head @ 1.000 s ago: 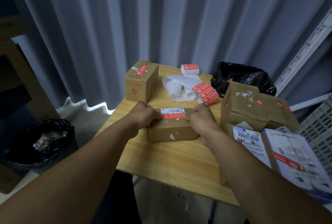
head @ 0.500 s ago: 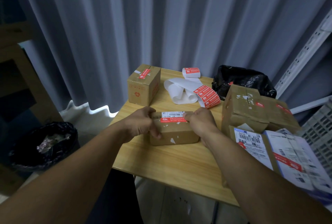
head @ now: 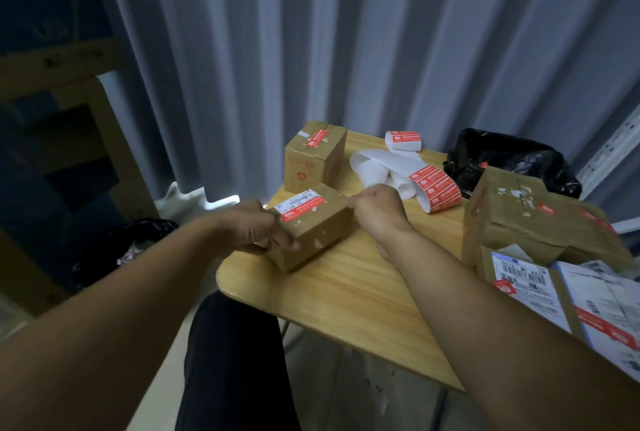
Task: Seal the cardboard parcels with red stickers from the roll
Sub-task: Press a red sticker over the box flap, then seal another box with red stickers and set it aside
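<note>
Cardboard box (head: 313, 162) just behind parcel (head: 320, 228)

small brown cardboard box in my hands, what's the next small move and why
Probably set the small brown cardboard box aside: a red sticker already lies across its top, the left hand grips its corner, and the right hand sits near the strip of red stickers.

- A grey pleated curtain (head: 346, 50) fills the back.
- Pale light (head: 207, 200) shows under its hem, left of the wooden table (head: 363, 292).
- A wooden frame (head: 104, 112) stands at left, with a black-lined bin (head: 114, 250) beside it.
- A white slotted shelf rail (head: 613, 146) is at right.
</note>
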